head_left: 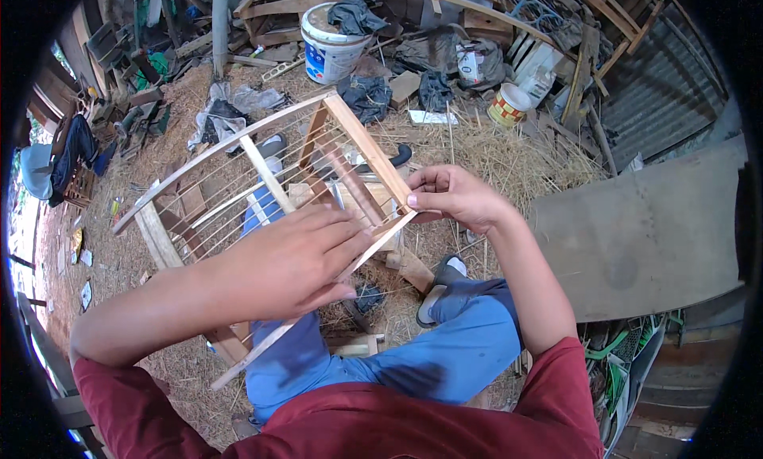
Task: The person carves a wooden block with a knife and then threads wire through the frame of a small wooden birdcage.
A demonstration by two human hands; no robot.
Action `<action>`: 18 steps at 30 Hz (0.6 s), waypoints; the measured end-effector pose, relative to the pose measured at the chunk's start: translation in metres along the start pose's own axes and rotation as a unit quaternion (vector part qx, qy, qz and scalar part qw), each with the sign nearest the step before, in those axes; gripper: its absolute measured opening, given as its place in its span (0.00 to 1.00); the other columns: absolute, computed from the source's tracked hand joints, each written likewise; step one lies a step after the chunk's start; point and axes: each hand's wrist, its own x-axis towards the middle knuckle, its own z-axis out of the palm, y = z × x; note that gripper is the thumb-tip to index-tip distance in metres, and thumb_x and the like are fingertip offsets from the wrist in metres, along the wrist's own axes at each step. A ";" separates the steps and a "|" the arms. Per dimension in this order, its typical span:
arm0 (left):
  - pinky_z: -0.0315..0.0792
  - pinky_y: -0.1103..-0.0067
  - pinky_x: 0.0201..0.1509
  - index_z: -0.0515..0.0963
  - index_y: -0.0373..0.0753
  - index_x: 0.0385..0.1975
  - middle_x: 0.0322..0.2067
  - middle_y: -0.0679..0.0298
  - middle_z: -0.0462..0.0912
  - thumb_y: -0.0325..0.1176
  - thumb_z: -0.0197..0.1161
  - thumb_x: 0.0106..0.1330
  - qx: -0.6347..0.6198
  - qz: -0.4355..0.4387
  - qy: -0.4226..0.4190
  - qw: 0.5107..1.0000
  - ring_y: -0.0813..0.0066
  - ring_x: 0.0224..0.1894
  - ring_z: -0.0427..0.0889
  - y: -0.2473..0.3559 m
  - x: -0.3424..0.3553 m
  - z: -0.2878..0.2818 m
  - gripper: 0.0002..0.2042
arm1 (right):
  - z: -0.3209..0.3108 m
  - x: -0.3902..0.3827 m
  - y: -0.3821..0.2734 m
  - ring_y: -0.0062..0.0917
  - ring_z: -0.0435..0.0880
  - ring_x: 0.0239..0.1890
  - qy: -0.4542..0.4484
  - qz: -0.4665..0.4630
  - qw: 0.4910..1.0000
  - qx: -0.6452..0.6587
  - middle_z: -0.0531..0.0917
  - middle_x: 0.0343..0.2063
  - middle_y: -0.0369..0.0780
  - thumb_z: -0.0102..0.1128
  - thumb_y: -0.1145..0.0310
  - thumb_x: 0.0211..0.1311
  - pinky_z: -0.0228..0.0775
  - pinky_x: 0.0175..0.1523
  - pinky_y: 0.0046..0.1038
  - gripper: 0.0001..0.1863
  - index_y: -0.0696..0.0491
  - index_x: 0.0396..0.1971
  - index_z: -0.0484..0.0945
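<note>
A pale wooden frame [268,174] with thin parallel sticks, like one side of a cage, lies tilted above my lap. It has a curved far rail, a near rail [256,354] and thicker end pieces. My left hand [298,260] reaches over the near rail, its fingers on the inner side and its thumb on the outer, gripping it near the right end. At the right corner my right hand [461,201] pinches the joint between thumb and fingers, where the end bar [369,153] meets the near rail. The left fingertips are partly hidden.
Straw and shavings cover the ground. Beyond the frame stand a white paint bucket [330,50] and a smaller yellow-and-red tub [509,105]. A flat grey-brown board [636,228] lies to the right. Scrap wood [588,69] and dark plastic bags [366,97] lie at the back.
</note>
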 end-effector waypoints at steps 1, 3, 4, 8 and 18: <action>0.66 0.60 0.69 0.70 0.29 0.62 0.57 0.44 0.75 0.45 0.65 0.66 0.001 -0.002 0.001 1.000 0.48 0.64 0.72 -0.001 -0.001 0.001 0.31 | 0.000 -0.001 0.000 0.22 0.86 0.44 0.000 -0.008 1.000 -0.004 0.85 0.42 0.39 0.70 0.68 0.63 0.82 0.52 0.27 0.19 0.60 0.51 0.78; 0.66 0.60 0.69 0.70 0.29 0.63 0.57 0.44 0.75 0.45 0.66 0.65 -0.001 -0.003 0.000 1.000 0.48 0.63 0.73 -0.001 -0.002 0.001 0.31 | 0.000 -0.003 0.000 0.22 0.86 0.44 0.001 -0.015 1.000 -0.004 0.85 0.42 0.39 0.70 0.68 0.63 0.82 0.51 0.26 0.19 0.61 0.51 0.78; 0.67 0.60 0.68 0.70 0.30 0.63 0.57 0.44 0.75 0.45 0.66 0.65 -0.003 -0.001 0.002 1.000 0.48 0.63 0.73 -0.001 -0.001 0.000 0.32 | 0.000 -0.004 -0.001 0.21 0.86 0.43 0.001 -0.019 1.000 -0.008 0.85 0.41 0.38 0.70 0.69 0.63 0.82 0.50 0.25 0.19 0.61 0.50 0.78; 0.68 0.60 0.66 0.69 0.31 0.63 0.57 0.46 0.76 0.44 0.65 0.65 -0.014 0.000 0.004 1.000 0.48 0.61 0.75 0.000 -0.001 0.000 0.31 | 0.004 -0.009 -0.008 0.19 0.85 0.41 -0.005 -0.026 1.000 -0.012 0.85 0.39 0.38 0.69 0.70 0.63 0.82 0.48 0.24 0.19 0.63 0.50 0.78; 0.69 0.61 0.61 0.69 0.31 0.64 0.54 0.48 0.77 0.43 0.65 0.66 -0.023 -0.003 -0.006 1.000 0.49 0.56 0.77 0.002 -0.003 -0.001 0.31 | 0.003 -0.008 -0.004 0.18 0.85 0.39 -0.011 -0.034 0.999 -0.009 0.85 0.38 0.38 0.69 0.70 0.62 0.81 0.46 0.22 0.18 0.64 0.49 0.79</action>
